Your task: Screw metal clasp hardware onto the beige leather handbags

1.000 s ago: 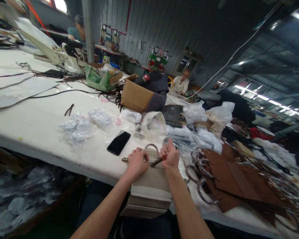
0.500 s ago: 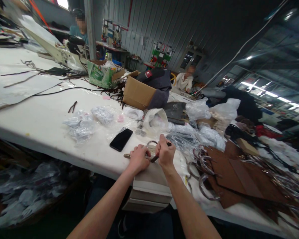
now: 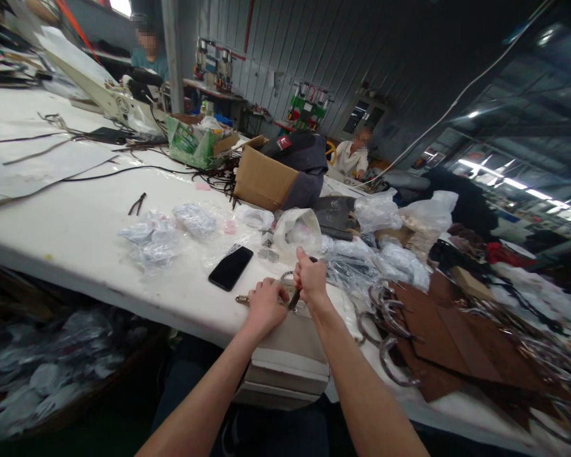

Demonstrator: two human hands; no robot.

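A pale grey-beige bag [image 3: 290,346] lies at the table's edge in front of me, its folded layers facing my lap. My left hand [image 3: 268,303] rests on its top with fingers curled, gripping it; what lies under the fingers is hidden. A short metal fitting [image 3: 242,299] pokes out left of that hand. My right hand [image 3: 310,278] is a fist, thumb up, around a dark stick-like tool [image 3: 294,299]. The tool stands steeply, its lower end near the bag beside my left fingers. A curved handle [image 3: 286,275] rises behind the hands.
A black phone [image 3: 231,268] lies beyond my left hand, near plastic-wrapped pieces [image 3: 153,240]. A cardboard box [image 3: 264,178] stands further back. Brown leather panels [image 3: 452,336] and curved handles [image 3: 394,362] are heaped at right. Two people sit in the background.
My right hand has shifted slightly left and up, and the dark tool has turned to a steeper angle. My left hand and the bag are nearly where they were.
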